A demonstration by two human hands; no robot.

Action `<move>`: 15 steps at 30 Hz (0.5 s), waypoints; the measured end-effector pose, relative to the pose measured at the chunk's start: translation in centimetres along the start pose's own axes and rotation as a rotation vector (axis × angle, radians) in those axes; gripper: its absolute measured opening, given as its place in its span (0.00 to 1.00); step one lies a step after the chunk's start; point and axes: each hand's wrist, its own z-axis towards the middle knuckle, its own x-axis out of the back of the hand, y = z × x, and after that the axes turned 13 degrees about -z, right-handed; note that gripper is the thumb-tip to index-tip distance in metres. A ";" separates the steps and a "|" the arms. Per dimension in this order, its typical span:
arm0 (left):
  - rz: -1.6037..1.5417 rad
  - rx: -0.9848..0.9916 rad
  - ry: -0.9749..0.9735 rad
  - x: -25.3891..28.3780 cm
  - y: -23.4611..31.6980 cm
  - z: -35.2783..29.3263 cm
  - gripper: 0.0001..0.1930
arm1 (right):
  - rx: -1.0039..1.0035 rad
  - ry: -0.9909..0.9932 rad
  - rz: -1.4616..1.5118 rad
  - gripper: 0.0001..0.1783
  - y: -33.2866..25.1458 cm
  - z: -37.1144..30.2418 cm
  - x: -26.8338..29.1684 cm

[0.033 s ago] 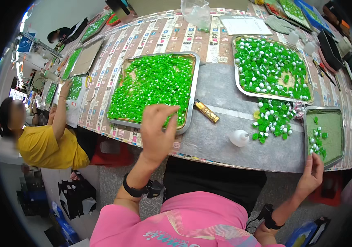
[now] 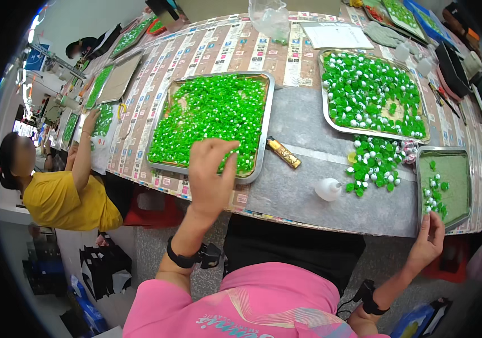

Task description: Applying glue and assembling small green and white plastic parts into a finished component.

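My left hand [image 2: 213, 177] hangs over the near right part of a large metal tray [image 2: 269, 112] heaped with small green plastic pieces [image 2: 207, 118]. Its thumb and forefinger curl toward each other in a pinch; whatever lies between the tips is too small to make out. At the near left edge of a small metal tray [image 2: 459, 186], my right hand [image 2: 428, 239] pinches a small green-and-white piece [image 2: 427, 210]. Several green pieces with white balls [image 2: 435, 191] lie in that tray.
A third tray [image 2: 326, 107] and a loose pile [image 2: 373, 163] hold green pieces with dark-dotted white balls. A white squeeze bottle [image 2: 327, 190] and a yellow-brown packet [image 2: 284, 152] lie on grey cloth [image 2: 303, 127]. At left, a person in yellow [image 2: 72, 197] works at the table.
My left hand has shifted slightly left and away from me, its thumb and forefinger nearer together. My right hand has drawn back a touch toward me.
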 end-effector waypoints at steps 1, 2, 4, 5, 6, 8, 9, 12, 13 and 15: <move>0.128 -0.006 -0.006 0.6 -0.9 0.3 0.12 | -0.024 0.009 -0.043 0.08 0.4 0.1 0.3; 0.136 0.013 -0.039 0.7 -1.4 0.4 0.13 | -0.013 0.000 -0.078 0.09 1.0 0.1 0.5; 0.158 0.054 -0.107 1.0 -1.8 0.5 0.13 | 0.007 -0.025 -0.147 0.10 2.0 0.3 0.8; 0.164 0.034 -0.109 1.0 -2.1 0.6 0.13 | 0.024 -0.031 -0.165 0.09 2.3 0.4 0.7; 0.165 0.013 -0.111 0.7 -2.4 0.7 0.12 | 0.041 -0.032 -0.188 0.09 2.5 0.5 0.8; 0.160 -0.002 -0.127 0.5 -2.8 0.9 0.10 | 0.044 -0.034 -0.206 0.08 2.3 0.5 0.9; 0.150 0.003 -0.143 0.3 -2.9 1.1 0.09 | 0.028 -0.030 -0.206 0.08 2.0 0.6 0.8; 0.118 0.034 -0.190 0.0 -3.5 1.5 0.06 | 0.002 -0.014 -0.189 0.07 1.3 0.7 0.6; 0.090 0.041 -0.211 -0.4 -3.7 1.8 0.05 | -0.007 0.003 -0.196 0.07 1.3 0.8 0.9; 0.087 0.021 -0.194 -0.3 -3.6 1.7 0.06 | 0.006 0.039 -0.221 0.07 1.5 0.9 0.5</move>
